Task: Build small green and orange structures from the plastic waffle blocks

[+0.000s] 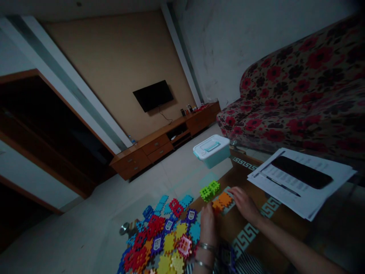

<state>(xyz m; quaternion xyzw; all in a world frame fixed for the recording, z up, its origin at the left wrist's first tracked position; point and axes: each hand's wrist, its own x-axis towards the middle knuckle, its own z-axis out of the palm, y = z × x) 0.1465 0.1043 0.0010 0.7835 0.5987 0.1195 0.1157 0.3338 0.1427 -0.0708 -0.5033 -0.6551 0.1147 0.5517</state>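
Observation:
My left hand (207,224) and my right hand (244,204) both rest on an orange interlocking block piece (222,201) on the brown glass table (265,224); the fingers curl over it from either side. Two joined green blocks (210,190) stand just beyond the orange piece. A heap of red, blue, yellow and purple waffle-style blocks (165,236) lies to the left of my left hand. Bracelets circle my left wrist.
A stack of papers (302,179) with a dark phone (300,172) and a pen lies at the table's right. A pale blue lidded box (212,150) sits at the far edge. A floral sofa (299,99), a TV (153,95) and a wooden cabinet (159,142) stand beyond.

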